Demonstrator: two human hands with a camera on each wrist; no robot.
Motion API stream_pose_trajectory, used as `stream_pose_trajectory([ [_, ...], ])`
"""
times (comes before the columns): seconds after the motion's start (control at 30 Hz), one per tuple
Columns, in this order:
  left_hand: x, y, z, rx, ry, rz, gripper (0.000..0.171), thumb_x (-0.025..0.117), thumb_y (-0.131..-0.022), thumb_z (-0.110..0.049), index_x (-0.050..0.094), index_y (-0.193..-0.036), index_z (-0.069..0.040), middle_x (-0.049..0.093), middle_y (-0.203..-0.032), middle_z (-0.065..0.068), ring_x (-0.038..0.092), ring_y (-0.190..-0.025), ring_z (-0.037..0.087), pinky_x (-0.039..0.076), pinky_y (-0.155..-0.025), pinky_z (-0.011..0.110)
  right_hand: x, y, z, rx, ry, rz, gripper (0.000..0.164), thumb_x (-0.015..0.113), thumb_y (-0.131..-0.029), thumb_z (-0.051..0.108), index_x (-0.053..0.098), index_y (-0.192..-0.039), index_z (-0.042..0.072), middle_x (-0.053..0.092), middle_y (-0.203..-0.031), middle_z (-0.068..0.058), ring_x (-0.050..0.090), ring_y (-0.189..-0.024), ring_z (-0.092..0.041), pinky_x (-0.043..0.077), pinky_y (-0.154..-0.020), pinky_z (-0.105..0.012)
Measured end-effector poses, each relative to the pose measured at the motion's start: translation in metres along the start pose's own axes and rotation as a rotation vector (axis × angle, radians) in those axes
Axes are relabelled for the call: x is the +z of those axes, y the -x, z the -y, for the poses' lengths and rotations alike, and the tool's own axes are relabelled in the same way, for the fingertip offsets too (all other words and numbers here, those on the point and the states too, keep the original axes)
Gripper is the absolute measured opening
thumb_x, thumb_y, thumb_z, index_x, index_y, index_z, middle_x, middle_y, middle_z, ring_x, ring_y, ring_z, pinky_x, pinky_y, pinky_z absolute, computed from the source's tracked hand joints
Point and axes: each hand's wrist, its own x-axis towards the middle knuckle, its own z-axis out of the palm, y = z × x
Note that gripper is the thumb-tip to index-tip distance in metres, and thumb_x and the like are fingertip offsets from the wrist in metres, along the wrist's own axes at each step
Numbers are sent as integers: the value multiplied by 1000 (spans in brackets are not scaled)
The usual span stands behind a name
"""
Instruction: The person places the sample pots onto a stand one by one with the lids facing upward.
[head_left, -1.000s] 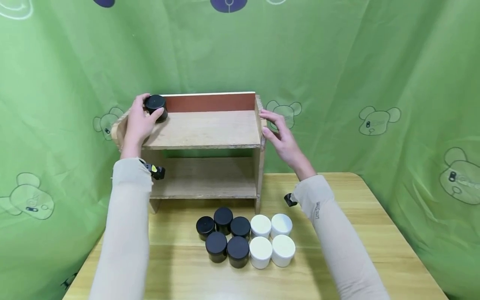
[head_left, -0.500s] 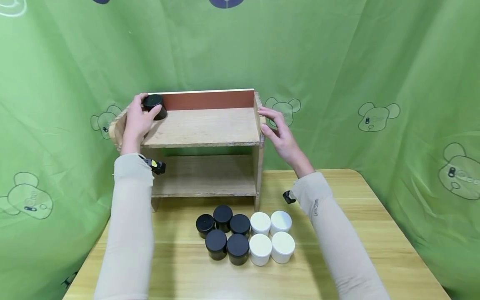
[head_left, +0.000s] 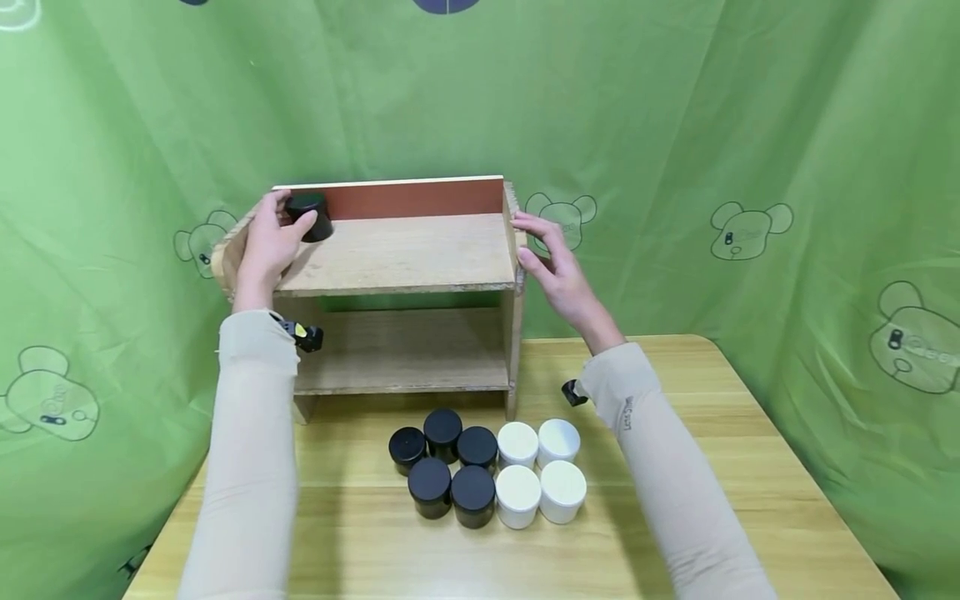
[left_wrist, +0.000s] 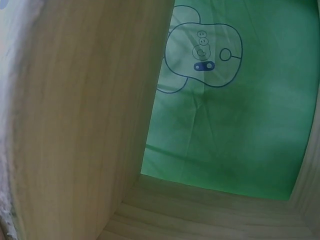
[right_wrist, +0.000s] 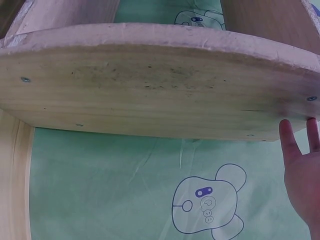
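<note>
A two-tier wooden shelf (head_left: 408,254) stands at the back of the table. In the rear left corner of its top tier sits a black lidded jar (head_left: 313,221), which my left hand (head_left: 268,246) holds between thumb and fingers. My right hand (head_left: 564,283) rests its fingertips on the outside of the shelf's right side panel. The right wrist view shows fingers (right_wrist: 290,137) of that hand touching the panel (right_wrist: 150,95). Only the shelf's boards (left_wrist: 85,110) and the curtain appear in the left wrist view; neither jar nor hand is visible there.
Before the shelf, several black jars (head_left: 473,496) and several white jars (head_left: 517,496) stand grouped on the wooden table (head_left: 675,467). The shelf's lower tier (head_left: 412,354) is open at the front. A green curtain (head_left: 645,125) hangs behind and at both sides.
The head view has shifted slightly. Both hands keep their places, the left on the black jar at the rear left corner, the right on the side panel.
</note>
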Motion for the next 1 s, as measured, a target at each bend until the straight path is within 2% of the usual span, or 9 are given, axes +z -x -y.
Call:
stream_pose_trajectory([
  [0.2,1,1,2,-11,18,15,72,57,-106,-31,22,-163,-5,38,-160,25,42,-145,34,37,-123,40,0,1,0,1,1,-6,43,52,-106,9,48,-149,9,36,-164,-3,32,-152,-23,36,-121,-57],
  [0.6,-3,3,3,23,-19,29,75,57,-106,-29,18,-164,-3,33,-163,26,38,-149,36,34,-125,43,3,1,-1,-5,-3,6,44,52,-106,8,47,-150,8,34,-164,-4,32,-152,-23,35,-122,-56],
  [0.77,-1,4,4,48,-26,-6,75,59,-105,-29,19,-163,-3,31,-165,24,36,-151,34,32,-126,42,3,2,-1,-2,-1,-2,45,52,-106,10,47,-150,9,35,-164,-4,32,-152,-23,35,-121,-57],
  [0.9,-1,7,2,51,-42,-61,78,60,-105,-33,17,-166,-11,27,-169,15,32,-154,27,27,-128,34,4,1,1,-4,0,1,46,52,-106,9,47,-151,9,34,-165,-4,30,-153,-24,35,-122,-57],
  [1.0,-2,12,-1,77,-37,-98,78,60,-105,-33,15,-167,-18,26,-169,9,29,-155,21,25,-127,27,6,-2,1,-6,-1,-1,45,52,-106,10,47,-151,9,34,-165,-4,30,-153,-24,35,-122,-57],
])
